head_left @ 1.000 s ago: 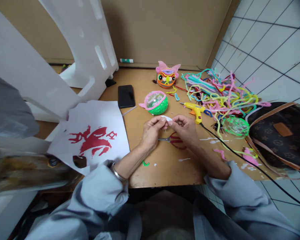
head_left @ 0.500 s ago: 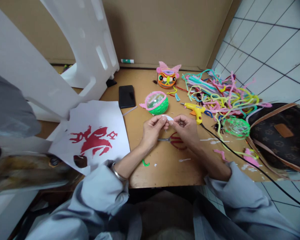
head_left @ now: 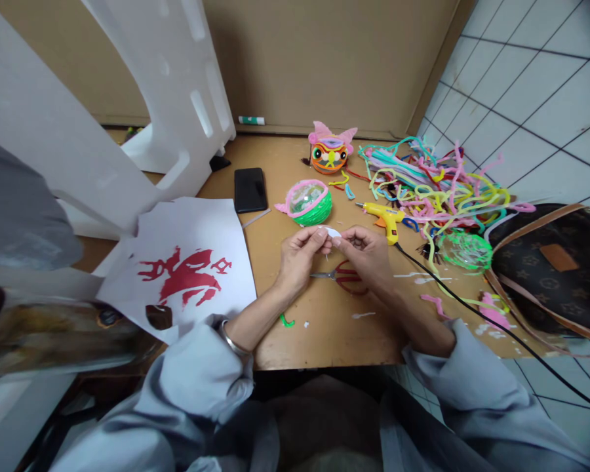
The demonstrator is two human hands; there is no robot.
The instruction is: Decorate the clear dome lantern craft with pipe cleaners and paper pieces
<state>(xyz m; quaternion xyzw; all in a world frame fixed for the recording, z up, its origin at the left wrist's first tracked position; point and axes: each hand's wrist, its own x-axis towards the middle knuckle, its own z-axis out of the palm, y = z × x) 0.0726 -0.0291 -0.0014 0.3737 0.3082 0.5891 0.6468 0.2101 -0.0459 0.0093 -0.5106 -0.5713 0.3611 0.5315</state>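
Between my two hands is a small flat white piece (head_left: 332, 232), rounded at its upper edge; its material I cannot make out. My left hand (head_left: 297, 257) pinches its left side between thumb and fingers. On the right side my right hand (head_left: 366, 252) pinches it the same way. Red-handled scissors (head_left: 347, 278) lie on the table just below, partly behind my right hand. Right above my hands sits a green ball-like form (head_left: 319, 212) with a pink fuzzy rim. A yellow glue gun (head_left: 386, 216) rests to the right, its black cord running off to the lower right.
Tangled coloured pipe cleaners (head_left: 437, 180) cover the back right, beside a brown handbag (head_left: 545, 262). A lion-head figure (head_left: 329, 152) stands at the back. On the left are a black phone (head_left: 250, 190) and white paper (head_left: 201, 226) with red figures. A white plastic frame (head_left: 181, 98) rises behind.
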